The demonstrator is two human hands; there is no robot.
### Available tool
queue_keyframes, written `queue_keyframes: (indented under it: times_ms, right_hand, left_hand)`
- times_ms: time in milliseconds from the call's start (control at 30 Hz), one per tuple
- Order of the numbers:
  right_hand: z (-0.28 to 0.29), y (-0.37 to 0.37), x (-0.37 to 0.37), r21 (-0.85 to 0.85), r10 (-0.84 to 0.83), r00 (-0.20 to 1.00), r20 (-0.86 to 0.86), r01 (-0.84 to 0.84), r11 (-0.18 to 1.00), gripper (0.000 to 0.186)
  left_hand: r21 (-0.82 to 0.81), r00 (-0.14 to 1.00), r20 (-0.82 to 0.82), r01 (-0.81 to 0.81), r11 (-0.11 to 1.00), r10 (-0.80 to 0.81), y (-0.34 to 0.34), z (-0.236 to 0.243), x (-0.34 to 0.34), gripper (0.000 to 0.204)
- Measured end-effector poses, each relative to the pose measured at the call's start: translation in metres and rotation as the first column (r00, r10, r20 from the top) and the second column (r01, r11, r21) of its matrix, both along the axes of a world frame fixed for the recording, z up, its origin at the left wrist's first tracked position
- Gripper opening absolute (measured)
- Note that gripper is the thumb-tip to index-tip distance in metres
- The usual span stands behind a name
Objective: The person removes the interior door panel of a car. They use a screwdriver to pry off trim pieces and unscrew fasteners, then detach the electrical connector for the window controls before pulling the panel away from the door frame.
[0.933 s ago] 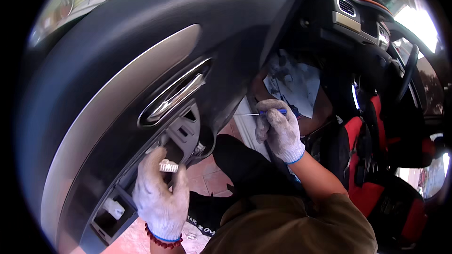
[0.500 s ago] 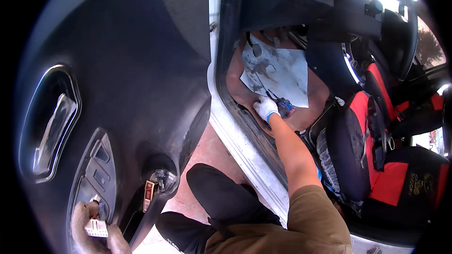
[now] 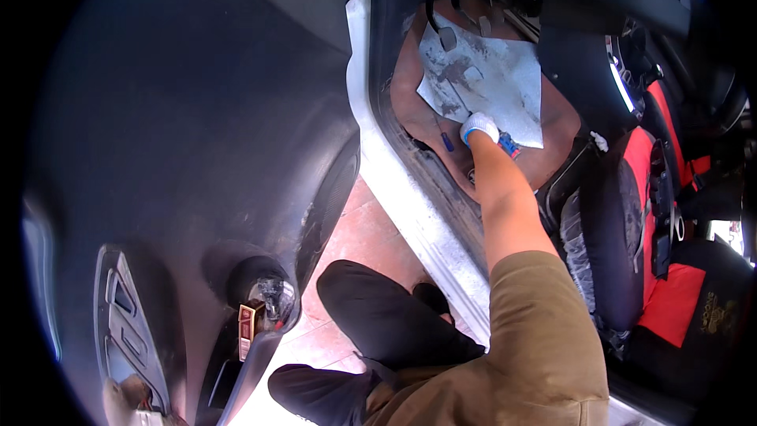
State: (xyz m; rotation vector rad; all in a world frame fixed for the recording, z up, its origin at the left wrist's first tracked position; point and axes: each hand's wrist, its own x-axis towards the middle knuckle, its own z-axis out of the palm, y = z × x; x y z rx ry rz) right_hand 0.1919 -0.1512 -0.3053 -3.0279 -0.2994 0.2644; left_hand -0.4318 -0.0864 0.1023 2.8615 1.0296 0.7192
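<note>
My right hand [image 3: 479, 125], in a white glove, reaches down to the front footwell. It is over the lower edge of a stained pale sheet [image 3: 505, 71], beside a blue-and-red tool [image 3: 509, 144]. Its fingers are turned away, so any grip is hidden. Left of it, a small screwdriver with a dark blue handle [image 3: 447, 142] lies on the brown floor mat [image 3: 410, 87]. My left hand [image 3: 124, 401], in a soiled glove, is at the lower left by the door's switch panel [image 3: 130, 331]. Its fingers are closed on a white wiring connector [image 3: 147, 418], partly cut off by the picture's edge.
The open door [image 3: 197, 110] fills the left side; its pocket holds a small red-and-gold box [image 3: 251, 319] and clear crumpled wrapping [image 3: 276, 300]. A white door sill [image 3: 410, 229] runs between door and footwell. Pedals [image 3: 447, 38] hang above the sheet; black-and-red seats [image 3: 670, 300] stand right.
My right hand has moved right, over the tools; the blue-handled screwdriver now shows to its left. The view has shifted, leaving my left hand and the connector lower and partly cut off.
</note>
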Motion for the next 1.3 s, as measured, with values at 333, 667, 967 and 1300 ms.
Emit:
queue_keyframes:
  times_ms: [333,667,967,1300]
  right_hand:
    - [0.022,-0.009,-0.026,0.146,-0.101,0.994,-0.050,0.108,0.983,0.037]
    - [0.120,-0.121,-0.258,0.883,0.268,0.939,-0.217,0.071,0.465,0.026]
    - [0.247,-0.135,-0.499,0.939,0.613,0.771,0.176,-0.318,0.130,0.031]
    - [0.258,-0.130,-0.530,0.955,0.790,0.580,0.200,-0.295,-0.025,0.044]
  left_hand:
    - [0.081,0.989,0.144,-0.044,0.996,0.031,-0.014,-0.020,0.012,0.040]
    - [0.091,0.903,0.384,-0.243,0.966,0.191,-0.020,-0.037,0.021,0.046]
    - [0.324,0.921,0.384,-0.070,0.943,-0.064,-0.040,-0.042,-0.029,0.042]
    - [0.370,0.934,0.352,-0.078,0.926,-0.062,-0.036,-0.034,-0.021,0.045]
